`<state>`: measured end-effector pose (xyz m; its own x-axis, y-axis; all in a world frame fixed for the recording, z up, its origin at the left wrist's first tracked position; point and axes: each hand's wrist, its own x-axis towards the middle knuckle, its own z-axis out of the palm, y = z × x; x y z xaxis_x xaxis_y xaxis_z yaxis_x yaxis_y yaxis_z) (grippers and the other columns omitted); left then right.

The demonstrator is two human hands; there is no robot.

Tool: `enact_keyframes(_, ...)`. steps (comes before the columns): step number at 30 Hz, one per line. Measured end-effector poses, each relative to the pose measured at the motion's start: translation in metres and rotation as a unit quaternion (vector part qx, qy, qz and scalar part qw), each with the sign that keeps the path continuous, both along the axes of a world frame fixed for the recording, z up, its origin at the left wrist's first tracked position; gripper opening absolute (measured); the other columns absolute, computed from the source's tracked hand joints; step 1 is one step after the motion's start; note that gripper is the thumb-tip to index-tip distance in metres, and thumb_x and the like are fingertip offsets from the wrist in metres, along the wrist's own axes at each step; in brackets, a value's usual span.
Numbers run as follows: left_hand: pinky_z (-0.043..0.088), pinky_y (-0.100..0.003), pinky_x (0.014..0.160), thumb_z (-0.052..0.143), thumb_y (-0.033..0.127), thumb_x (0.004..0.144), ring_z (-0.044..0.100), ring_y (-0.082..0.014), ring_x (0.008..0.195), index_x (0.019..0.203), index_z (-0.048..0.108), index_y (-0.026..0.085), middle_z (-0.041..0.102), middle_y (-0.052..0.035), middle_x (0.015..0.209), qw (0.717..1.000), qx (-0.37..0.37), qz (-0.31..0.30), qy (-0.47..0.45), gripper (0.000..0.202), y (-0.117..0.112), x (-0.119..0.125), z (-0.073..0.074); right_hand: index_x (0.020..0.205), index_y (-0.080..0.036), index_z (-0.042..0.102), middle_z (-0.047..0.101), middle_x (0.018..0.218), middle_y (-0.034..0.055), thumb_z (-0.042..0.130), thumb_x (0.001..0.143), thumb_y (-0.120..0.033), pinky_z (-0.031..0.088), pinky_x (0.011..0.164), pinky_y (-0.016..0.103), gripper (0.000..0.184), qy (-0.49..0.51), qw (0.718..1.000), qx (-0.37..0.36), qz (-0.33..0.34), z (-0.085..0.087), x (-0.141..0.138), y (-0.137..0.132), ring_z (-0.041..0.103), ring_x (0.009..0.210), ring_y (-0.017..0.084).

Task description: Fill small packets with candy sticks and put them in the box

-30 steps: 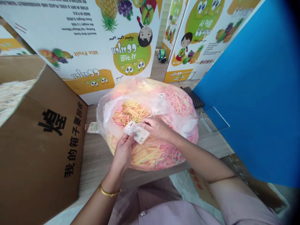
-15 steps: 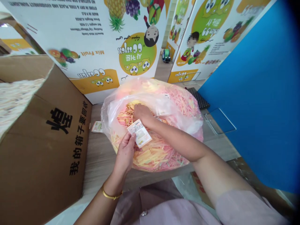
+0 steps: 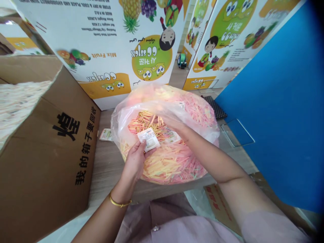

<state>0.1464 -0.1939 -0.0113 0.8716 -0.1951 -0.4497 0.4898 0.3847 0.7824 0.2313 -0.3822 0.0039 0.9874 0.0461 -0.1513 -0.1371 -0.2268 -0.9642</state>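
Note:
A clear plastic bag (image 3: 202, 131) full of thin pink, yellow and orange sticks lies on the wooden table (image 3: 106, 168) in front of me. My left hand (image 3: 134, 162) pinches a small printed paper packet (image 3: 149, 139) over the bag's near left side. My right hand (image 3: 174, 126) reaches into the bag's mouth, its fingers closed round a bunch of orange and yellow sticks (image 3: 152, 122). The plastic partly hides those fingers. A second small printed packet (image 3: 175, 137) lies just under the right wrist.
A big brown cardboard box (image 3: 50, 152) stands close on the left. White fruit-printed cartons (image 3: 113, 50) wall the back. A blue panel (image 3: 278, 101) stands on the right. A loose packet (image 3: 106, 134) lies beside the bag, with a black mat (image 3: 215, 108) and a green tape dispenser (image 3: 181, 60) beyond.
My right hand left the packet, went deeper into the bag and closed on a bunch of sticks. My left hand kept the packet and drew it slightly nearer.

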Motion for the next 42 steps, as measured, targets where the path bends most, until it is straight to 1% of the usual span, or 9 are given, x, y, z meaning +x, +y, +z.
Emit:
enact_keyframes(3, 0.059, -0.042, 0.103, 0.077, 0.029, 0.082, 0.067, -0.0252, 0.122, 0.12, 0.072, 0.018, 0.07, -0.0095, 0.135, 1.0, 0.002, -0.005, -0.012, 0.039, 0.001, 0.0, -0.002, 0.093, -0.016, 0.065, 0.072, 0.093, 0.006, 0.044, 0.102, -0.032, 0.055, 0.088, 0.031, 0.027, 0.115, 0.971, 0.209, -0.013, -0.001, -0.005, -0.003, 0.069, 0.083, 0.015)
enact_keyframes(6, 0.059, -0.041, 0.102, 0.083, 0.032, 0.076, 0.069, -0.0248, 0.119, 0.116, 0.074, 0.02, 0.073, -0.0082, 0.13, 1.0, 0.003, -0.019, -0.023, 0.043, 0.001, 0.0, -0.004, 0.087, -0.019, 0.052, 0.053, 0.068, -0.0048, 0.043, 0.104, -0.029, 0.052, 0.073, 0.026, 0.022, 0.14, 0.949, 0.283, 0.003, 0.001, -0.013, -0.01, 0.055, 0.059, 0.009)
enact_keyframes(9, 0.059, -0.041, 0.1, 0.089, 0.039, 0.068, 0.071, -0.0256, 0.112, 0.105, 0.078, 0.018, 0.078, -0.0082, 0.118, 0.999, 0.013, -0.032, -0.028, 0.045, 0.001, 0.002, -0.006, 0.082, -0.021, 0.044, 0.032, 0.06, -0.0098, 0.049, 0.103, -0.043, 0.037, 0.056, 0.021, 0.031, 0.117, 0.978, 0.169, 0.032, 0.007, -0.029, -0.013, 0.027, 0.048, 0.007)
enact_keyframes(12, 0.059, -0.039, 0.098, 0.092, 0.044, 0.063, 0.072, -0.0248, 0.109, 0.1, 0.079, 0.018, 0.079, -0.0069, 0.112, 0.999, 0.024, -0.038, -0.03, 0.047, 0.0, 0.003, -0.005, 0.093, -0.019, 0.054, 0.051, 0.071, -0.0053, 0.062, 0.093, -0.054, 0.037, 0.062, 0.023, 0.036, 0.013, 0.997, -0.048, 0.055, 0.013, -0.047, -0.009, 0.042, 0.06, 0.009)
enact_keyframes(15, 0.06, -0.037, 0.096, 0.092, 0.045, 0.062, 0.07, -0.0245, 0.112, 0.1, 0.08, 0.018, 0.078, -0.0075, 0.116, 0.998, 0.01, -0.046, -0.028, 0.048, -0.001, 0.002, -0.001, 0.095, -0.016, 0.061, 0.065, 0.093, 0.0017, 0.063, 0.093, -0.047, 0.039, 0.074, 0.024, 0.032, -0.069, 0.972, -0.205, 0.093, 0.01, -0.059, -0.004, 0.056, 0.083, 0.014)
enact_keyframes(19, 0.059, -0.042, 0.099, 0.092, 0.046, 0.063, 0.069, -0.0265, 0.115, 0.096, 0.081, 0.017, 0.078, -0.0096, 0.117, 0.999, -0.005, -0.046, -0.025, 0.046, -0.002, 0.0, 0.004, 0.101, -0.016, 0.063, 0.068, 0.098, 0.0034, 0.056, 0.097, -0.045, 0.04, 0.076, 0.024, 0.03, -0.105, 0.967, -0.225, 0.054, 0.004, -0.065, -0.004, 0.059, 0.087, 0.016)
enact_keyframes(24, 0.056, -0.036, 0.1, 0.092, 0.046, 0.062, 0.07, -0.0201, 0.101, 0.088, 0.08, 0.017, 0.079, -0.0057, 0.1, 0.998, 0.022, -0.017, -0.056, 0.041, -0.001, 0.001, 0.002, 0.122, -0.019, 0.061, 0.072, 0.103, 0.0036, 0.054, 0.099, -0.043, 0.042, 0.075, 0.025, 0.034, -0.145, 0.952, -0.269, -0.018, 0.021, -0.083, -0.004, 0.064, 0.083, 0.016)
enact_keyframes(31, 0.053, -0.029, 0.094, 0.089, 0.042, 0.069, 0.067, -0.0133, 0.084, 0.079, 0.076, 0.018, 0.075, -0.0004, 0.085, 0.995, 0.038, -0.015, -0.09, 0.03, -0.005, -0.002, -0.005, 0.134, -0.021, 0.061, 0.075, 0.116, 0.0088, 0.056, 0.099, -0.035, 0.046, 0.085, 0.031, 0.038, -0.153, 0.892, -0.42, 0.064, 0.034, -0.1, 0.013, 0.071, 0.102, 0.024)
enact_keyframes(42, 0.053, -0.029, 0.095, 0.085, 0.04, 0.074, 0.067, -0.014, 0.086, 0.082, 0.078, 0.019, 0.075, 0.0002, 0.086, 0.992, 0.054, -0.036, -0.113, 0.024, -0.002, -0.003, -0.006, 0.13, -0.015, 0.062, 0.075, 0.112, 0.013, 0.052, 0.101, -0.03, 0.042, 0.075, 0.029, 0.034, -0.122, 0.859, -0.484, 0.115, 0.031, -0.103, 0.013, 0.07, 0.099, 0.025)
